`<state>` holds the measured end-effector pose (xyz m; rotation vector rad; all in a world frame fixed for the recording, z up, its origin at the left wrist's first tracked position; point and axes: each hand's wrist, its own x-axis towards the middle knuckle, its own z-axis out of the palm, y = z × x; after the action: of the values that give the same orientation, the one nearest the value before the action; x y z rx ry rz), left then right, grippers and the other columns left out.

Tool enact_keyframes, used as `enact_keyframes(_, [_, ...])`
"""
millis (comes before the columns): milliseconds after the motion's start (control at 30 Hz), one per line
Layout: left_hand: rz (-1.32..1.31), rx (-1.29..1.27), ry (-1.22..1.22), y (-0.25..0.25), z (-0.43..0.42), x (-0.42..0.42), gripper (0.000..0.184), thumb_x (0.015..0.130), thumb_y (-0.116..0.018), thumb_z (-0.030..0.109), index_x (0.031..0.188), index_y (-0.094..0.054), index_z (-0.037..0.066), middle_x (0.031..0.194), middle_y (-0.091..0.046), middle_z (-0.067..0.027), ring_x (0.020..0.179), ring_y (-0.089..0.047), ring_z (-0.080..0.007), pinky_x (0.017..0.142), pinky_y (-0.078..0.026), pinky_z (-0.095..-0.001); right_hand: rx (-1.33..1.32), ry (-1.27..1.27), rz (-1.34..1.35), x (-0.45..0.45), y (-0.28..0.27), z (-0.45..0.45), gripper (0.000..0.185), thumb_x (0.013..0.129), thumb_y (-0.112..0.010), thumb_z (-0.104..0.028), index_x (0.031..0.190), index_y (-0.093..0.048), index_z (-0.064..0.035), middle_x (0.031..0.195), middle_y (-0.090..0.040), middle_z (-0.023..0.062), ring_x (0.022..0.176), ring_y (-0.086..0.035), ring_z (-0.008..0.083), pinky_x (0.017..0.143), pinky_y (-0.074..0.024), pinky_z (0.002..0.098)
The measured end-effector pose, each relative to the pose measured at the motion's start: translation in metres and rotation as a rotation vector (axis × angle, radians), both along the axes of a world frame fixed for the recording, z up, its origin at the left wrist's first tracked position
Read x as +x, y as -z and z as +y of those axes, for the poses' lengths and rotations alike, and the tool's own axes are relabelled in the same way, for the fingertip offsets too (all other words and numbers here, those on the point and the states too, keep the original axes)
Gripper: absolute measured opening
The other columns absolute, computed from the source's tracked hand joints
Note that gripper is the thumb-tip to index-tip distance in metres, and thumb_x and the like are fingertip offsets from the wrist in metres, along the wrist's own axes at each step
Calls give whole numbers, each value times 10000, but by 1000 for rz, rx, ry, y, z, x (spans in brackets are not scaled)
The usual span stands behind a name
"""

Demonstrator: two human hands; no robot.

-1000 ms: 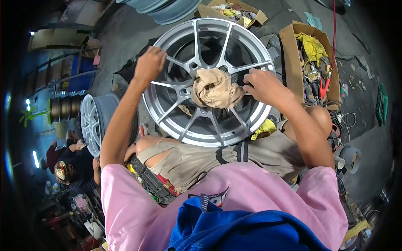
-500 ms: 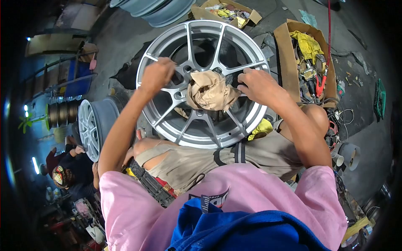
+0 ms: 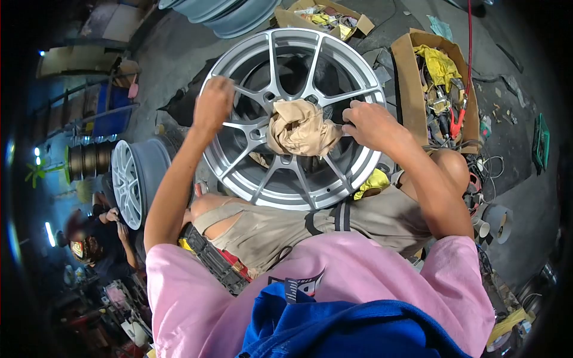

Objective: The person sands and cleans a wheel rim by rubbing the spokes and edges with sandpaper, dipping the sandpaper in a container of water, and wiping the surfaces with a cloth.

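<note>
A silver multi-spoke wheel rim (image 3: 271, 59) lies face up in front of my crossed legs. On its hub sits a crumpled beige cloth (image 3: 302, 128). My left hand (image 3: 213, 102) is at the rim's left edge, with its fingers curled together; whatever they may hold is too small to make out. At the right side of the spokes is my right hand (image 3: 370, 124), thumb and fingers bent close together near the cloth, and their tips do not show clearly enough to tell what is between them.
A cardboard box (image 3: 409, 89) of tools and a yellow cloth stands at the right, a smaller box (image 3: 286, 18) beyond the rim. More rims (image 3: 149, 173) stand at the left, near another person (image 3: 107, 244). A toolbox (image 3: 221, 262) lies by my left leg.
My left hand moved right over the spokes, then back left to the rim's edge. My right hand has hardly moved. The other person at the left has shifted.
</note>
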<state>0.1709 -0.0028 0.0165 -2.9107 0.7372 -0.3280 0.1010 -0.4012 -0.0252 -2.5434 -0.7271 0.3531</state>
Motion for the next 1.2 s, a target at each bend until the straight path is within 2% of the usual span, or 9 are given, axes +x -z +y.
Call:
enact_keyframes(67, [66, 38, 216, 10, -28, -14, 180, 978, -647, 161, 1077, -755, 56, 1122, -708, -122, 1145, -632, -323, 955, -501, -450, 24, 19, -12, 1, -2, 1, 236, 920, -749, -210, 992, -734, 14, 1036, -699, 221, 990, -705, 432, 891, -567, 516])
enact_keyframes(267, [-7, 225, -34, 5, -24, 9, 241, 990, -624, 218, 1042, -786, 47, 1091, -736, -106, 1169, -632, -319, 966, -480, -467, 36, 28, 17, -1, -4, -4, 246, 912, -747, -218, 972, -744, 21, 1039, -709, 231, 1014, -712, 436, 907, -573, 510])
enact_keyframes(300, [81, 189, -11, 5, -42, -3, 250, 990, -625, 207, 1043, -785, 22, 1079, -735, -128, 1137, -647, -339, 990, -476, -478, 36, 37, 41, -2, -4, -4, 243, 911, -748, -218, 970, -745, 18, 1042, -710, 229, 1016, -712, 437, 908, -572, 510])
enact_keyframes(500, [-132, -338, -80, 63, -93, -27, 251, 1023, -578, 176, 1024, -737, -19, 965, -713, -196, 1004, -677, -392, 982, -498, -544, 53, 30, -15, 0, 1, -4, 220, 932, -747, -195, 1026, -722, 2, 1046, -684, 194, 988, -689, 427, 885, -552, 517])
enact_keyframes(600, [52, -494, -486, 62, -124, -3, 287, 1076, -513, 202, 1021, -700, -9, 974, -704, -252, 966, -667, -468, 848, -495, -583, 1, 3, 7, 1, -4, 6, 235, 945, -733, -217, 1035, -723, 1, 1051, -679, 192, 998, -687, 423, 890, -550, 514])
enact_keyframes(833, [-115, -702, -399, 62, -135, -27, 277, 1058, -531, 168, 1066, -695, -56, 1012, -701, -280, 976, -656, -505, 897, -483, -594, 38, 15, 42, -6, -12, 7, 227, 944, -729, -219, 1013, -731, -3, 1045, -677, 203, 995, -687, 430, 877, -551, 517])
enact_keyframes(1033, [-47, -745, -461, 49, -146, 66, 266, 1056, -528, 165, 1077, -690, -45, 1046, -696, -289, 988, -655, -510, 831, -500, -569, -5, -12, 23, 2, 5, 8, 227, 944, -730, -215, 1009, -729, 2, 1049, -675, 206, 984, -691, 432, 879, -555, 523])
enact_keyframes(1167, [-181, -878, -311, 71, -143, 9, 300, 1043, -537, 104, 1222, -678, -91, 1118, -699, -308, 1036, -669, -499, 880, -521, -563, -10, -13, 23, 3, 1, 8, 226, 947, -727, -216, 1028, -733, -5, 1055, -672, 203, 981, -693, 433, 879, -554, 521])
enact_keyframes(1200, [-177, -873, -319, 71, -142, -1, 300, 1043, -537, 104, 1222, -678, -91, 1118, -699, -308, 1036, -669, -499, 880, -521, -563, 3, -9, 49, 3, -3, 8, 277, 943, -736, -235, 1111, -713, -16, 1106, -655, 209, 1007, -687, 437, 891, -552, 519])
